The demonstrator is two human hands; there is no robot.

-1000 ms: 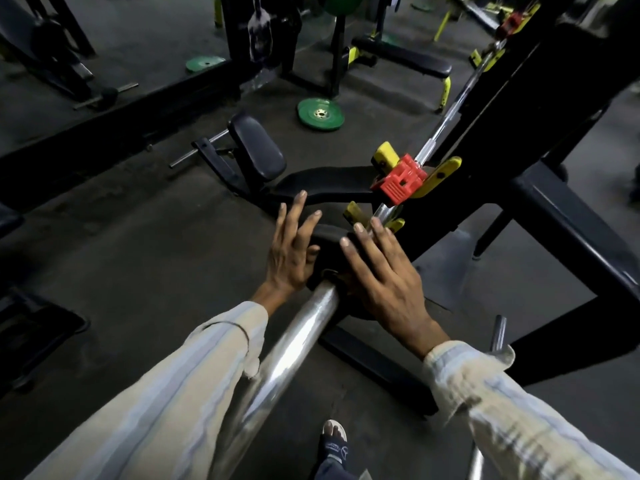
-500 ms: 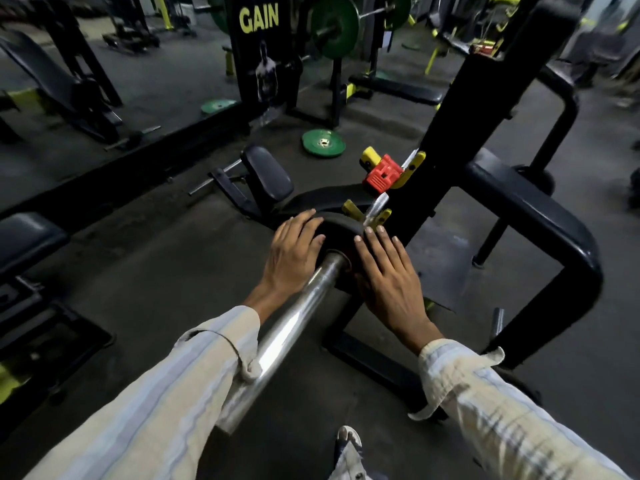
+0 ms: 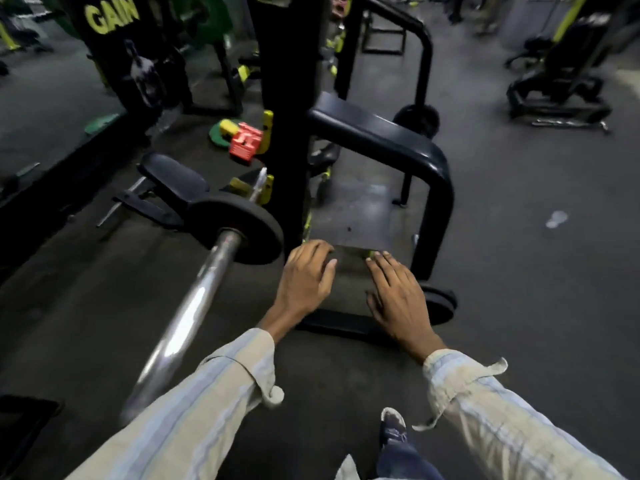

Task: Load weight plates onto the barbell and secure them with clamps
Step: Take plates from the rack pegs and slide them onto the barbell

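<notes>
A small black weight plate (image 3: 242, 233) sits on the chrome barbell sleeve (image 3: 187, 313), pushed up toward the black rack upright (image 3: 287, 116). A red clamp (image 3: 245, 143) is on the bar beyond the plate. My left hand (image 3: 304, 278) hovers to the right of the plate, fingers loosely bent, holding nothing. My right hand (image 3: 398, 296) is beside it, fingers relaxed, also empty. Both hands are off the bar. Another black plate (image 3: 440, 303) lies low by the rack's base, just right of my right hand.
A black padded frame (image 3: 388, 140) curves over behind my hands. A bench pad (image 3: 176, 178) lies left of the plate. A green plate (image 3: 218, 129) rests on the floor farther back. My shoe (image 3: 393, 426) is at the bottom. Gym machines stand at the back right.
Both hands have come off the black plate and moved right, away from the bar. The view has swung right, so the bar and plate now sit on the left.
</notes>
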